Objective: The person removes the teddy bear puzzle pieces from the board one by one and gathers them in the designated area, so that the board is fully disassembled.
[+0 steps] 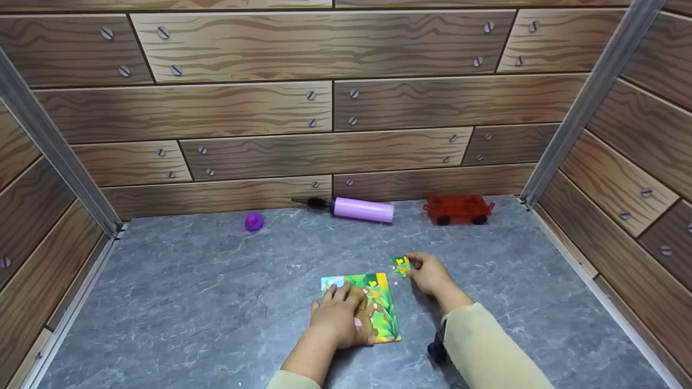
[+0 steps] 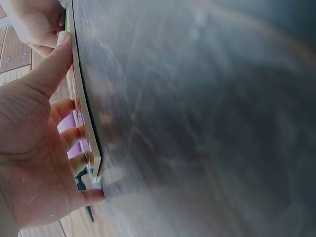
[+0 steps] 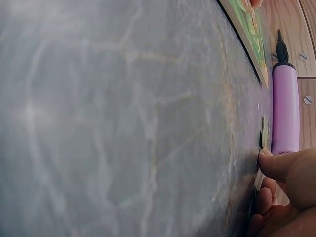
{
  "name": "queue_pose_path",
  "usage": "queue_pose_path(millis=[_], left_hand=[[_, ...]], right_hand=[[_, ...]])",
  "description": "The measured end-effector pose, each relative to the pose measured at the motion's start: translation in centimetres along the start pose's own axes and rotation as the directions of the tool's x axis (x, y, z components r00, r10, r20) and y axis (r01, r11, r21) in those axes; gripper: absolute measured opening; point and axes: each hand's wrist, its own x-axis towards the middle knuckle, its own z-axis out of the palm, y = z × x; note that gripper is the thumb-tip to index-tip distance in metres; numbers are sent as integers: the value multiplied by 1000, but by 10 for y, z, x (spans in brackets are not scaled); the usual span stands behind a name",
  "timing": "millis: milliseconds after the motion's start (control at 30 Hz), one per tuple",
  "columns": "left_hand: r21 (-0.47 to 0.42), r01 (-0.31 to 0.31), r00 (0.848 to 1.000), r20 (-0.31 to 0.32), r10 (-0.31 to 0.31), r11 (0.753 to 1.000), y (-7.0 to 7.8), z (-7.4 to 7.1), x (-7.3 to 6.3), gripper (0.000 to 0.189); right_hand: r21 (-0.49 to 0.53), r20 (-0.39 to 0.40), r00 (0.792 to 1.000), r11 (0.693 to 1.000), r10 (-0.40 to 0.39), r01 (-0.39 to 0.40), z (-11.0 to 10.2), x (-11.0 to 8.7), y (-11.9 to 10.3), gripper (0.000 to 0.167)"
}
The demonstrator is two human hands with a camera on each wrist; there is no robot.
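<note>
A colourful picture puzzle board [image 1: 386,310] with green leaves and a brown animal lies flat on the grey marbled surface. My left hand [image 1: 335,319] rests on its left part with the fingers spread, hiding some of the picture. In the left wrist view the fingers [image 2: 74,136] touch the board's face. Just beyond the board's far right corner, my right hand [image 1: 431,275] pinches a small green and yellow puzzle piece [image 1: 400,266] by its right side. The right wrist view shows the thumb [image 3: 276,164] at the edge of this thin piece, close to the surface.
Along the back wall [image 1: 259,159] lie a purple rubber duck [image 1: 254,221], a lilac hand pump [image 1: 363,209] with a black nozzle, and a red toy wagon [image 1: 459,209] with black wheels. Wood-patterned side walls enclose the surface. A tiny white speck lies near the board's far right corner.
</note>
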Motion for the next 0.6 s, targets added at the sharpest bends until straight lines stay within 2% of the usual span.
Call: queue_pose_path(millis=[333,600], left_hand=[[10,-1,1000,8,1,1000,1,2,1,95],[0,-3,1000,0,3,1000,0,1,1,95]], right_hand=[[31,1,1000,1000,-4,4,-2,-3,3,48],[144,-32,999,989,40,-35,-1,-4,2,50]])
